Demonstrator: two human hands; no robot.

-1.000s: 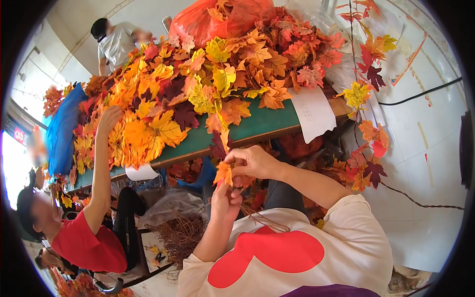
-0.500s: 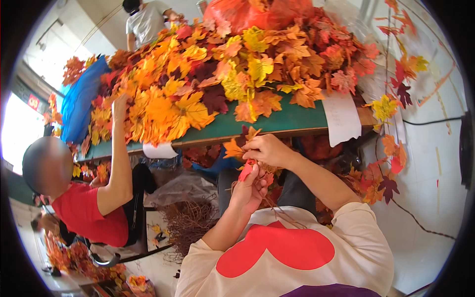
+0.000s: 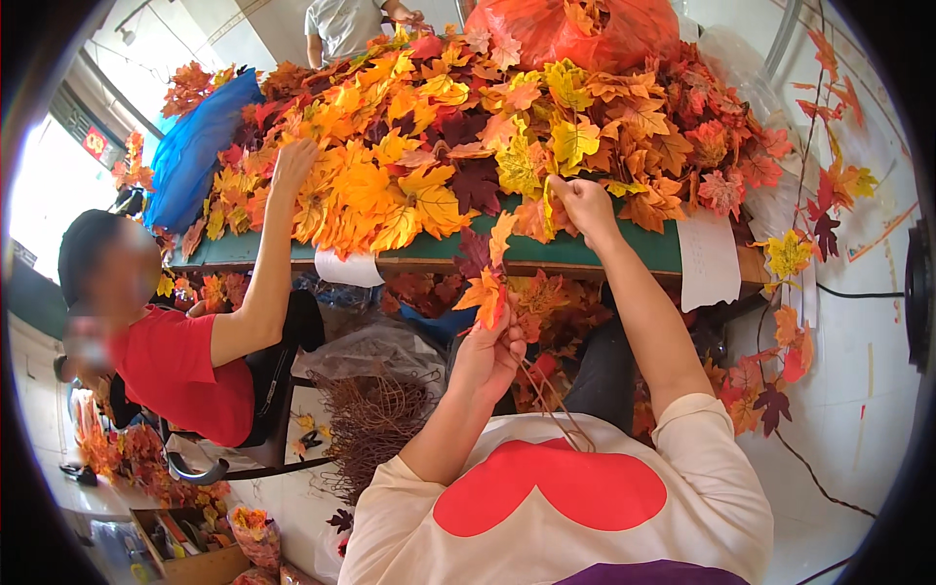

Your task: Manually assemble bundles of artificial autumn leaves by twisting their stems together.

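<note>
left hand pinches leaf sprig | right hand in leaf pile

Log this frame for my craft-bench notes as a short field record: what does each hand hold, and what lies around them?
left hand: shut on an orange leaf sprig and thin brown stems
right hand: reaching into the leaf pile, pinching a leaf at its front edge
surface: green-edged table
nearby: co-worker's hand on the pile; bundle of brown twigs below
</note>
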